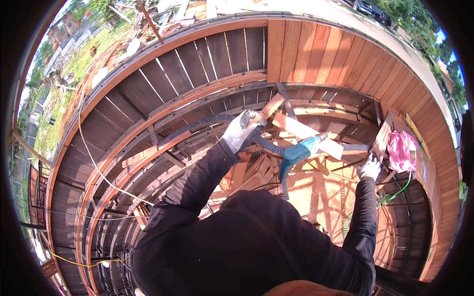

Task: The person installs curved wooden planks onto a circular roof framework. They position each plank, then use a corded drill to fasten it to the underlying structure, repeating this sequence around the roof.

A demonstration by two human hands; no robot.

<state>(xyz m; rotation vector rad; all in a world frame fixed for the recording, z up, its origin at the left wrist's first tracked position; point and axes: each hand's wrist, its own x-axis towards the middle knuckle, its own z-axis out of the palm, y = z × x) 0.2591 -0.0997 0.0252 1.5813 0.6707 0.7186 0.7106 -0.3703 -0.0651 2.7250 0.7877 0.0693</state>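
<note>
dark car (380, 16), green trees (419, 24), pale cable (101, 172), yellow cord (88, 265)

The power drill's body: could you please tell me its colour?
The power drill is teal, seen in the head view.

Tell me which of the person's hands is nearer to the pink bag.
Right. The right hand is just left of and slightly below the pink bag in the picture; the left hand is well off to its left, beyond the teal power tool.
</note>
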